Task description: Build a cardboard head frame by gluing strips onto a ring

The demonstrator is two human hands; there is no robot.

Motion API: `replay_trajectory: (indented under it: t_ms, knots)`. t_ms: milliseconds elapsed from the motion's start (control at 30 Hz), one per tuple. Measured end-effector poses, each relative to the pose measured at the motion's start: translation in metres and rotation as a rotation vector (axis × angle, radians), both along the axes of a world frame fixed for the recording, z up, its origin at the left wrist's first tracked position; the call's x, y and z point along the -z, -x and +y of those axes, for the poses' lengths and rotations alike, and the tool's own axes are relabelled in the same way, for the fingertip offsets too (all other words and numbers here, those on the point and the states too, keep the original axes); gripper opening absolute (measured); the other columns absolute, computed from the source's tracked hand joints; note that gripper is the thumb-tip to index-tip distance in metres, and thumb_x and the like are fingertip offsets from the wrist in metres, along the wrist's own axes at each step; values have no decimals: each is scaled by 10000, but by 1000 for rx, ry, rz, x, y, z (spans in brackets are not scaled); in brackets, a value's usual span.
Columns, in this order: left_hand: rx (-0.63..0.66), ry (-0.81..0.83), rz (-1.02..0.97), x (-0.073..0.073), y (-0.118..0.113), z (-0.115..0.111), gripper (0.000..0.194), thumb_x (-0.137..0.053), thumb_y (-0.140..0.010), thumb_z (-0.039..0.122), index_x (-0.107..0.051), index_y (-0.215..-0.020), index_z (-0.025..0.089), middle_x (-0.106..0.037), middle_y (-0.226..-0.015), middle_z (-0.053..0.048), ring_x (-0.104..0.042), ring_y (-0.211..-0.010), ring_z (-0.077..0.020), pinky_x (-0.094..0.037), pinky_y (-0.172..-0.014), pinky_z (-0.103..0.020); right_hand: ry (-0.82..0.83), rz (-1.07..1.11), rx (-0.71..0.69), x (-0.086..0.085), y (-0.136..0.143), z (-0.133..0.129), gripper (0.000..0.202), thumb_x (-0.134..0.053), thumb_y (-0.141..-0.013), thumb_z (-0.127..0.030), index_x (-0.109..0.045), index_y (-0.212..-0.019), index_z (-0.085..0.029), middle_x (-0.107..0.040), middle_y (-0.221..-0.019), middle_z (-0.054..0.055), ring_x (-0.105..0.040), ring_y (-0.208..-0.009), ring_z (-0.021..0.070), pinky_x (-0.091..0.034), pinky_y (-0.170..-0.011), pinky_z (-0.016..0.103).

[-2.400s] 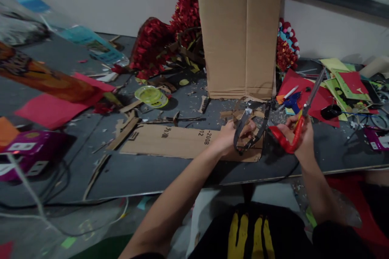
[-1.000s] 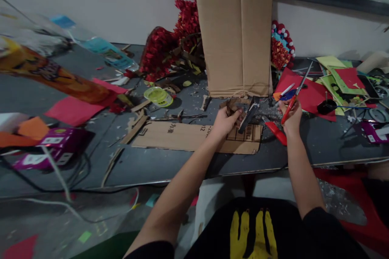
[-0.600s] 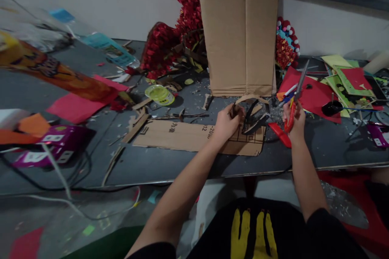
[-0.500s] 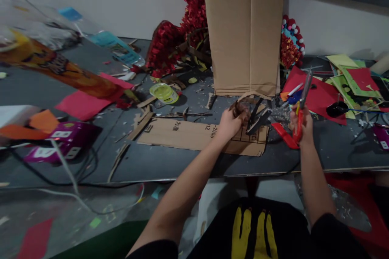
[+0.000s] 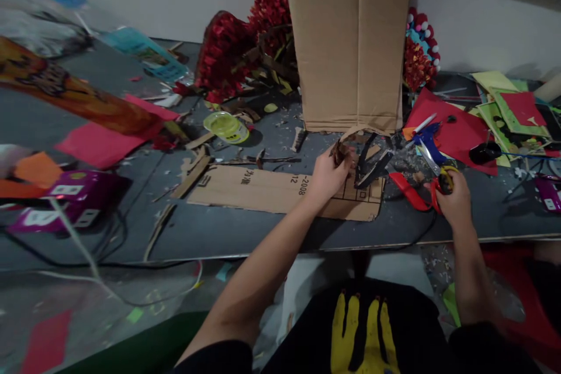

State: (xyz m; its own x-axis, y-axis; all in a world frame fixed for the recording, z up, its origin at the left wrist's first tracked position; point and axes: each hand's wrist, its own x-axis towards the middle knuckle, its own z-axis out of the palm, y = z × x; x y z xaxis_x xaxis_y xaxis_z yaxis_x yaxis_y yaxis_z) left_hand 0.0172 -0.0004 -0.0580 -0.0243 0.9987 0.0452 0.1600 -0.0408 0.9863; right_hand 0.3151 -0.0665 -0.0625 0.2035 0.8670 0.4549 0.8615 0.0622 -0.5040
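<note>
My left hand (image 5: 329,178) is closed around crumpled brown scraps (image 5: 339,153), just above a flat strip of printed cardboard (image 5: 263,190). Dark narrow strips (image 5: 373,170) lie beside its fingers. On the right, my right hand (image 5: 456,200) grips scissors (image 5: 430,158) by their red and yellow handle, the blades pointing up and to the left. A flat red object (image 5: 408,191) lies just left of that hand; its kind is unclear. Behind both hands stands a tall cardboard panel (image 5: 350,41).
Red tufted pieces (image 5: 225,55) sit left of the panel. A yellow-green tub (image 5: 228,127) is nearby. Further left are an orange tube (image 5: 74,90) and a purple power strip (image 5: 72,198) with cables. Red paper (image 5: 460,134) and green cards (image 5: 512,108) lie right.
My right hand has turned the scissors from nearly upright to slanting left and lowered them slightly. My left hand keeps the brown scraps over the cardboard. The view has shifted a little.
</note>
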Motion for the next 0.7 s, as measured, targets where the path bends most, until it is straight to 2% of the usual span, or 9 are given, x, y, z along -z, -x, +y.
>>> replay_trajectory:
  t_ms: [133, 300, 400, 500, 600, 633, 700]
  knots:
    - [-71, -191, 178, -3, 5, 1, 193, -528, -761, 232, -603, -924, 164, -654, -806, -32, -610, -722, -153, -500, -646, -258, 14, 34, 0, 9, 1, 4, 361, -683, -673, -448, -610, -905, -181, -643, -935, 101, -606, -865, 245, -496, -776, 381]
    - [-133, -257, 212, -2, 7, 9, 250, -552, -757, 256, -593, -986, 166, -648, -832, -21, -594, -736, -137, -468, -665, -231, 3, 22, 56, 10, 2, 6, 284, -659, -702, -426, -629, -851, -186, -672, -917, 110, -621, -869, 254, -488, -819, 395]
    - [-98, -197, 263, 0, 7, 10, 272, -560, -758, 272, -591, -1008, 169, -637, -836, -22, -590, -731, -131, -461, -667, -225, 19, 32, 101, 10, 2, 9, 309, -658, -715, -425, -624, -900, -180, -665, -968, 122, -612, -919, 261, -479, -845, 408]
    - [-6, -110, 322, -1, 9, 2, 422, -626, -716, 316, -539, -1102, 168, -637, -1004, -63, -613, -768, -148, -485, -675, -255, 60, 30, 155, 12, 4, 10, 304, -652, -724, -380, -618, -942, -170, -653, -1013, 138, -594, -972, 272, -465, -885, 424]
    - [-51, -90, 327, -14, 11, -15, 503, -678, -676, 340, -518, -1124, 175, -611, -1127, -93, -623, -864, -203, -518, -694, -323, 106, 29, 172, 14, 7, 9, 331, -651, -723, -334, -608, -999, -157, -640, -1042, 147, -578, -1013, 278, -449, -928, 426]
    - [-84, -103, 306, -22, 11, -22, 454, -666, -695, 354, -535, -1095, 185, -630, -1078, -82, -627, -857, -216, -529, -706, -360, 113, 34, 170, 13, 8, 9, 348, -650, -724, -327, -602, -1023, -154, -635, -1058, 147, -570, -1034, 280, -439, -949, 426]
    - [-172, -204, 311, -45, 7, -41, 238, -612, -765, 411, -608, -902, 216, -666, -906, -52, -631, -815, -233, -528, -773, -449, 121, 51, 162, 13, 8, 10, 366, -628, -745, -328, -588, -1062, -149, -619, -1091, 152, -554, -1072, 286, -429, -970, 429]
